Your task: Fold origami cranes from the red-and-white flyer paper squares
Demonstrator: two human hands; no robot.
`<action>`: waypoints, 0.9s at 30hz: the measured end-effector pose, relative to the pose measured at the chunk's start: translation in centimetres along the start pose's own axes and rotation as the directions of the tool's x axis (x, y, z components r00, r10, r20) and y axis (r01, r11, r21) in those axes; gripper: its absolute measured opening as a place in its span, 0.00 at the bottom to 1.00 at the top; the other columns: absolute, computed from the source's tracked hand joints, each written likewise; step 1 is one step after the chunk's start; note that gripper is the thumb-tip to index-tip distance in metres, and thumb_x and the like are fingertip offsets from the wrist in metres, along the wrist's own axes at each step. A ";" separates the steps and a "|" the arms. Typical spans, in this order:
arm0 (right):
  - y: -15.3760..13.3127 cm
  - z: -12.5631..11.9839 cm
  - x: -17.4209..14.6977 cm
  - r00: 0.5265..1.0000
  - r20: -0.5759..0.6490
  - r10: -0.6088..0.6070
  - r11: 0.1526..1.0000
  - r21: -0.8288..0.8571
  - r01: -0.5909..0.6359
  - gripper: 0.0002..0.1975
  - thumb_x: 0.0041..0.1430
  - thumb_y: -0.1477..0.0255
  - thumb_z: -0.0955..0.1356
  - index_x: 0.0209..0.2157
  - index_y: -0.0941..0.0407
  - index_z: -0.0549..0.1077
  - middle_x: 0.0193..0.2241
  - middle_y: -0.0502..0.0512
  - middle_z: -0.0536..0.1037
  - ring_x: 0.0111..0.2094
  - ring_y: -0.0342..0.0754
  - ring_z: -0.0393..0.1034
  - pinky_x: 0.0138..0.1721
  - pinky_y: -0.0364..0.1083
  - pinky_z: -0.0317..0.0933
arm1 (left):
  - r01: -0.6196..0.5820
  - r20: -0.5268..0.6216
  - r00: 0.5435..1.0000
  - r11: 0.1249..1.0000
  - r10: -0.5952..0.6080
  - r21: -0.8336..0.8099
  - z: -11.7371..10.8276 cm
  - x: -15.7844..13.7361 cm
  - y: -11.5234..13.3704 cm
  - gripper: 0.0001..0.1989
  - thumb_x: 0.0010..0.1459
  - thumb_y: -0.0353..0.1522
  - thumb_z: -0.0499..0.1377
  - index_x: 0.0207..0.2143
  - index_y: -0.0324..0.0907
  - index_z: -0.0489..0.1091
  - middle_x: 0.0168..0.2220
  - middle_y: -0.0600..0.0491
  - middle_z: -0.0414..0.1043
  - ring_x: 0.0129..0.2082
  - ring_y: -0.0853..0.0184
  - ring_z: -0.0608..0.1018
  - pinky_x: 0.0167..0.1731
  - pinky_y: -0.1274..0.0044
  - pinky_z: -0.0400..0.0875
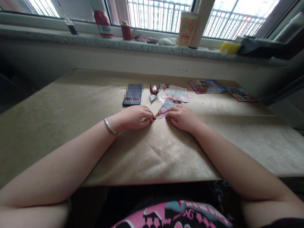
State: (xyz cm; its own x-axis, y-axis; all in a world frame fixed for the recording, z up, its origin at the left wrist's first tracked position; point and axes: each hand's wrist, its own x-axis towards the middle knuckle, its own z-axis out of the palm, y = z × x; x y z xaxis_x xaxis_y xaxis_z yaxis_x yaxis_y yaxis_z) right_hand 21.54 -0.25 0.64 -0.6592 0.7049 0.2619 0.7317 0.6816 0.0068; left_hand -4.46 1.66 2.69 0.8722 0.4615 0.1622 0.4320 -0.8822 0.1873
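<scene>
A folded sheet of printed paper, triangular in outline, lies on the table between my hands. The fingertips of my left hand pinch its left corner, and a silver bangle circles that wrist. My right hand rests on the paper's right side with its fingers curled over the edge, hiding part of it. Just beyond the paper stands a small folded paper figure. Behind my right hand lie several loose printed sheets, the top one mostly white with red marks.
A phone lies beyond my left hand. Colourful printed leaflets are stacked at the back right, with another pile beside them. On the windowsill stand a red can, a red bottle and a paper cup.
</scene>
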 end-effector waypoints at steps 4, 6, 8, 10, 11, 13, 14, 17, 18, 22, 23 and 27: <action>0.1 0.2 0.0 1.000 -0.015 0.013 1.000 0.011 -0.013 0.13 0.62 0.74 0.62 0.41 0.52 0.78 0.43 0.55 0.79 0.43 0.52 0.68 0.45 0.49 0.60 | 0.018 0.021 1.000 1.000 -0.018 0.005 -0.2 -0.2 -0.1 0.13 0.55 0.24 0.53 0.35 0.41 0.76 0.41 0.50 0.79 0.44 0.64 0.78 0.48 0.74 0.72; 0.2 0.4 0.0 1.000 -0.025 0.018 1.000 0.014 -0.018 0.13 0.62 0.73 0.62 0.41 0.52 0.78 0.42 0.55 0.79 0.43 0.52 0.67 0.44 0.49 0.60 | 0.029 0.020 0.999 0.999 -0.030 0.019 -0.1 -0.2 -0.1 0.13 0.56 0.24 0.52 0.37 0.42 0.76 0.40 0.50 0.78 0.43 0.65 0.78 0.46 0.75 0.72; 0.1 0.5 0.0 1.000 -0.030 0.002 1.000 0.013 -0.002 0.14 0.62 0.73 0.62 0.42 0.52 0.78 0.43 0.55 0.78 0.42 0.52 0.67 0.44 0.50 0.60 | 0.031 -0.002 1.000 0.999 -0.031 0.037 0.1 -0.2 -0.2 0.14 0.59 0.25 0.51 0.40 0.42 0.76 0.41 0.50 0.78 0.43 0.65 0.78 0.45 0.75 0.72; -0.2 0.6 0.1 0.999 -0.033 -0.033 0.999 0.028 0.034 0.15 0.64 0.73 0.61 0.45 0.52 0.77 0.45 0.55 0.78 0.43 0.52 0.66 0.44 0.50 0.60 | 0.001 -0.024 1.000 0.998 0.001 0.059 0.6 -0.1 -0.2 0.15 0.62 0.27 0.51 0.45 0.43 0.76 0.43 0.49 0.77 0.44 0.65 0.77 0.46 0.74 0.71; -0.3 0.7 0.2 0.998 -0.036 -0.052 0.998 0.040 0.053 0.16 0.64 0.74 0.61 0.47 0.51 0.77 0.46 0.54 0.78 0.43 0.52 0.66 0.45 0.50 0.60 | -0.020 -0.034 0.999 0.997 0.022 0.074 0.8 -0.1 -0.2 0.16 0.62 0.28 0.51 0.47 0.43 0.75 0.44 0.49 0.77 0.44 0.65 0.76 0.46 0.74 0.71; -0.6 0.8 0.3 0.996 -0.037 -0.077 0.995 0.061 0.079 0.17 0.65 0.74 0.60 0.49 0.50 0.76 0.47 0.53 0.78 0.44 0.52 0.66 0.46 0.50 0.60 | -0.036 -0.050 0.998 0.993 0.042 0.110 1.2 0.0 -0.1 0.17 0.62 0.28 0.52 0.50 0.43 0.74 0.45 0.47 0.75 0.44 0.64 0.75 0.46 0.73 0.71; -0.8 0.8 0.4 0.996 -0.035 -0.085 0.994 0.065 0.087 0.18 0.65 0.74 0.60 0.50 0.50 0.76 0.48 0.53 0.77 0.44 0.52 0.66 0.46 0.50 0.60 | -0.025 -0.060 0.998 0.992 0.033 0.127 1.4 0.1 -0.1 0.16 0.62 0.28 0.53 0.49 0.43 0.75 0.44 0.47 0.75 0.43 0.64 0.75 0.46 0.73 0.71; -0.9 0.8 0.6 0.994 -0.023 -0.105 0.994 0.040 0.106 0.17 0.65 0.73 0.61 0.50 0.51 0.76 0.49 0.54 0.77 0.44 0.52 0.66 0.46 0.50 0.60 | -0.003 -0.071 0.997 0.989 0.014 0.146 1.6 0.2 0.1 0.16 0.61 0.28 0.53 0.48 0.42 0.75 0.42 0.47 0.74 0.41 0.63 0.74 0.44 0.73 0.71; -0.9 0.8 0.6 0.993 -0.015 -0.115 0.993 0.024 0.115 0.17 0.65 0.73 0.61 0.50 0.51 0.75 0.49 0.55 0.76 0.44 0.52 0.66 0.45 0.50 0.60 | -0.004 -0.069 0.998 0.989 0.014 0.146 1.6 0.2 0.2 0.16 0.61 0.27 0.53 0.48 0.42 0.75 0.42 0.47 0.74 0.41 0.64 0.74 0.44 0.73 0.71; -0.4 0.3 0.6 0.993 0.023 -0.120 0.992 -0.043 0.121 0.17 0.66 0.72 0.60 0.51 0.50 0.75 0.48 0.57 0.76 0.44 0.53 0.66 0.43 0.51 0.59 | -0.016 -0.061 0.998 0.988 0.025 0.152 1.5 0.2 0.3 0.17 0.60 0.25 0.52 0.48 0.43 0.75 0.42 0.48 0.74 0.42 0.64 0.74 0.45 0.73 0.70; -0.3 0.2 0.5 0.992 0.032 -0.120 0.991 -0.051 0.122 0.17 0.66 0.72 0.60 0.50 0.51 0.75 0.47 0.57 0.77 0.43 0.53 0.66 0.43 0.51 0.59 | -0.016 -0.062 0.998 0.987 0.026 0.157 1.6 0.2 0.3 0.17 0.60 0.25 0.52 0.47 0.43 0.75 0.42 0.48 0.74 0.41 0.64 0.74 0.45 0.73 0.70; 0.5 -0.1 0.2 0.990 0.044 -0.131 0.991 -0.007 0.132 0.17 0.65 0.74 0.60 0.48 0.52 0.76 0.47 0.57 0.77 0.44 0.52 0.66 0.45 0.51 0.60 | -0.013 -0.075 0.997 0.986 0.026 0.169 1.6 0.2 0.4 0.16 0.61 0.26 0.52 0.46 0.43 0.75 0.41 0.48 0.74 0.41 0.63 0.73 0.43 0.72 0.70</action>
State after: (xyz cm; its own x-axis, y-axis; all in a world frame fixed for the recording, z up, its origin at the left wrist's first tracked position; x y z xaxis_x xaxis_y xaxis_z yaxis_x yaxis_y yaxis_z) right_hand 21.79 0.24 0.84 -0.7567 0.6172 0.2156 0.6395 0.7673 0.0479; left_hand -3.72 1.31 1.21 0.8635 0.4438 0.2394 0.4529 -0.8914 0.0188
